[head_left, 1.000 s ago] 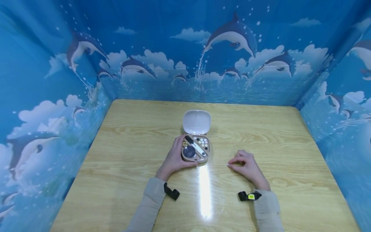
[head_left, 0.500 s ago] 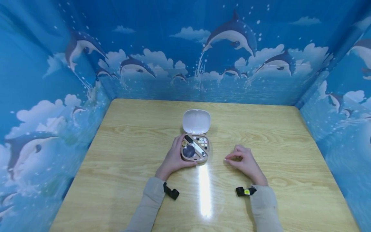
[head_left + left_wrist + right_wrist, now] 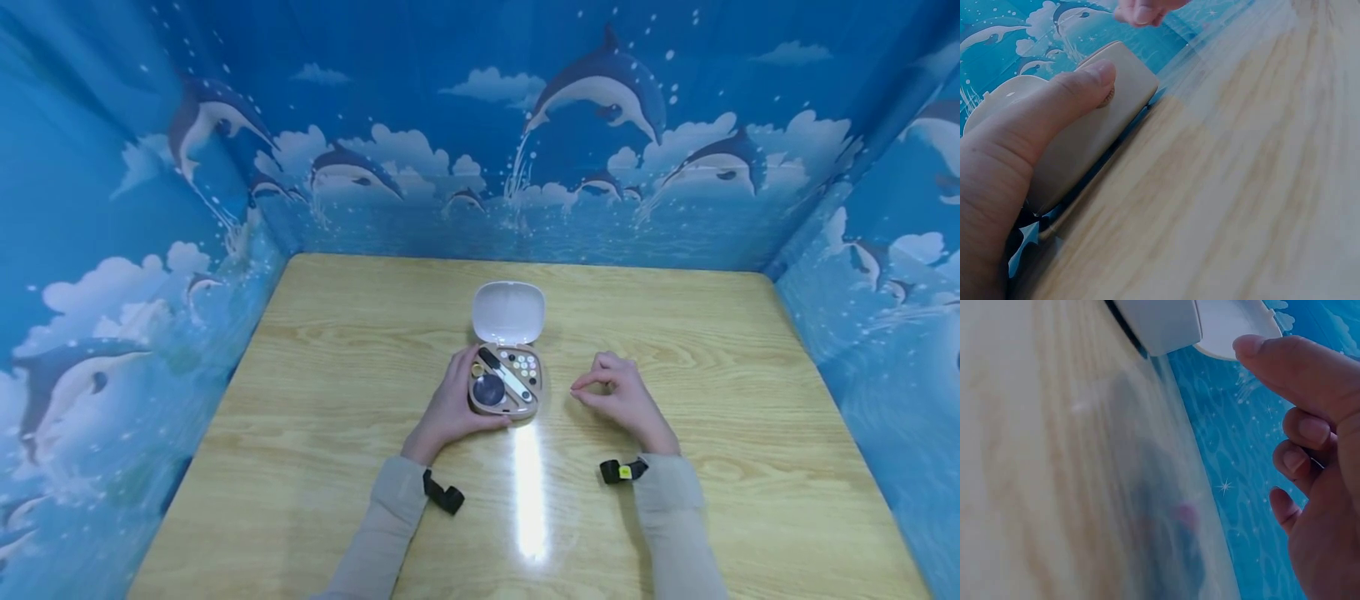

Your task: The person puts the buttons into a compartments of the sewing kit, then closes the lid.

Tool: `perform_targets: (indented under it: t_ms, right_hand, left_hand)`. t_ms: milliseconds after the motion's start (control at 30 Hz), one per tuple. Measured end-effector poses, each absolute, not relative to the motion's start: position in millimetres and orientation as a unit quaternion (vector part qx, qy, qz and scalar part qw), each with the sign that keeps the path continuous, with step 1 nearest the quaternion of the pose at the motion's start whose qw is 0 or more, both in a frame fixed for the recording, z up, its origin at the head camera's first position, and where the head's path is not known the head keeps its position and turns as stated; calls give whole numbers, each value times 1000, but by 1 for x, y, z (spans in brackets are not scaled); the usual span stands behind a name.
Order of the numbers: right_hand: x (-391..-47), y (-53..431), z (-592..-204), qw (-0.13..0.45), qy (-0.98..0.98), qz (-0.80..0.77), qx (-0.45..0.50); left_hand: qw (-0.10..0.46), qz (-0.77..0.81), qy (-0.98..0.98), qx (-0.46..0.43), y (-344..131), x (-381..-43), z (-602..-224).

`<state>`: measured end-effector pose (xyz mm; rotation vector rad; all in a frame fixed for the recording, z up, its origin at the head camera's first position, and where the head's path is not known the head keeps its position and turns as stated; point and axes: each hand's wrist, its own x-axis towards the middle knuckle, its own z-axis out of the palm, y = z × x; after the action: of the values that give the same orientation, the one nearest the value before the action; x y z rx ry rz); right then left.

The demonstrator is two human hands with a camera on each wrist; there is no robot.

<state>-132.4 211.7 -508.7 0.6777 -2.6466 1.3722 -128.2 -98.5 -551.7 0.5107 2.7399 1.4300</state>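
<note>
In the head view, my left hand grips a tan sewing kit by its left side, thumb along the front edge. The thumb presses on the kit's pale front wall in the left wrist view. The white lid is raised. Inside lie a black-and-white tool set diagonally, a dark round piece, a gold ring-like piece and several white and black buttons. My right hand, right of the kit, pinches a tiny pale thing between thumb and forefinger; I cannot tell its kind.
The kit stands near the middle of a wood-grain table. A blue curtain printed with dolphins encloses the back and sides. Each wrist wears a small black camera on a band. A light streak reflects off the tabletop.
My right hand has moved left and away from me, closer to the kit, with thumb and forefinger still together. My left hand and the kit have stayed in place.
</note>
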Motion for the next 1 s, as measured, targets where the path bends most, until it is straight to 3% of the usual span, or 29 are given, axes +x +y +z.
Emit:
perform_targets:
  t_ms: [467,1000]
  right_hand:
    - [-137,234,-500,40,-867,468,167]
    - [-111,298,-533,32,-874,478,84]
  left_hand:
    - [11,457,875,158,-99,-130,-549]
    - [12,456,876,155,-98,-127,-548]
